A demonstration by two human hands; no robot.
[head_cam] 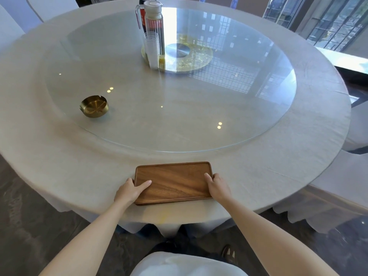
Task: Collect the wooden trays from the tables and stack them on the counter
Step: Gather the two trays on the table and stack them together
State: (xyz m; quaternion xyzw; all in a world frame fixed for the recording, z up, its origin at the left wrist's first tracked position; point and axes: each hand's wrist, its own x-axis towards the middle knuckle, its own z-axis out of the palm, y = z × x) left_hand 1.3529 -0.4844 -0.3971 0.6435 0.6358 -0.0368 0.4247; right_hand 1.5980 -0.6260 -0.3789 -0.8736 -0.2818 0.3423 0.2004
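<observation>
A rectangular wooden tray [175,181] lies flat near the front edge of a round table [59,166] covered in a pale cloth. My left hand [130,191] grips the tray's left end, thumb on its inner surface and fingers wrapped under the rim. On the right end, my right hand [217,186] holds the rim with its thumb on top. The tray looks to rest on the cloth.
A large glass turntable [249,108] covers the table's middle. On it stand a brass ashtray [94,106] at the left and a clear pitcher [154,22] with stacked plastic cups [152,50] at the far centre. Cloth-covered chairs [346,176] stand at the right.
</observation>
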